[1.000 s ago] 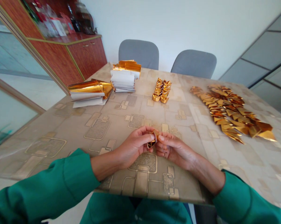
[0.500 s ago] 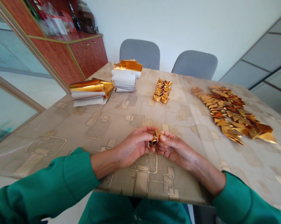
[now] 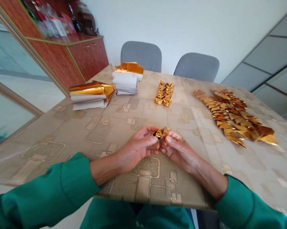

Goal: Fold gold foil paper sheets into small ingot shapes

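Note:
Between my two hands, above the near edge of the table, is a small gold paper ingot (image 3: 160, 133), folded from shiny foil paper. My left hand (image 3: 139, 144) pinches its left end with thumb and fingers. On the other side, my right hand (image 3: 178, 147) grips the right end, thumb in front. Fingers cover part of the folded piece. Farther back on the table stand two short rows of finished gold paper ingots (image 3: 165, 93), nested closely together.
Flattened gold folded pieces (image 3: 231, 114) lie in overlapping rows at the right. Back left are a stack of gold-and-white paper (image 3: 125, 83) and another loose pile of it (image 3: 89, 98). Two grey chairs (image 3: 140, 55) stand behind the patterned table (image 3: 119, 124); a wooden cabinet (image 3: 88, 57) is far left.
The gold paper ingot has turned in my fingers and now lies more level, its open hollow showing. Both hands still hold it; the view has shifted slightly.

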